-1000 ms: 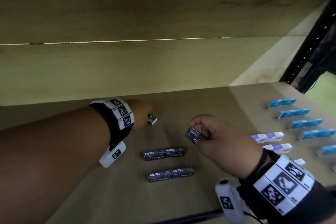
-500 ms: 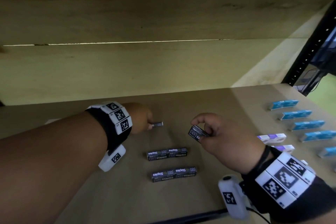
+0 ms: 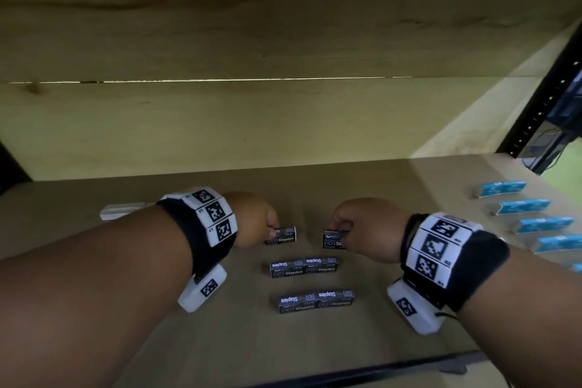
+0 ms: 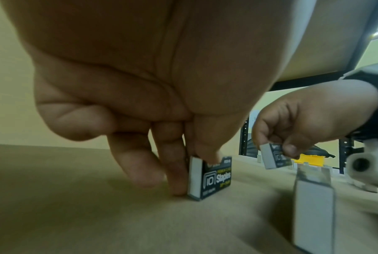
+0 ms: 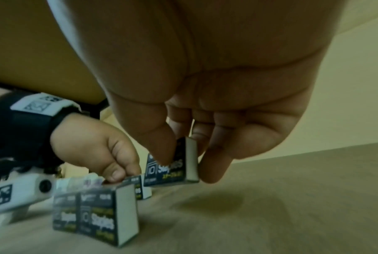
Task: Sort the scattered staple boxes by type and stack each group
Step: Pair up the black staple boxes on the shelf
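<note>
My left hand (image 3: 271, 228) pinches a black staple box (image 3: 281, 235) that stands on edge on the brown shelf (image 3: 393, 192); in the left wrist view its thumb and fingers (image 4: 177, 171) clamp that box (image 4: 212, 178) against the surface. My right hand (image 3: 345, 231) pinches a second black staple box (image 3: 333, 239), held just above the shelf and a little to the right (image 5: 173, 168). In front of them lie two rows of black boxes, one pair (image 3: 304, 266) and a nearer pair (image 3: 316, 301).
Blue staple boxes (image 3: 524, 206) lie in a column at the right of the shelf. A pale box (image 3: 121, 211) sits at the far left behind my left forearm. A wooden back wall (image 3: 252, 123) closes the shelf; a black upright (image 3: 541, 104) stands at the right.
Both hands have come down toward the shelf. The left hand's box now stands on the surface, and the right hand's box has dropped and moved closer to it.
</note>
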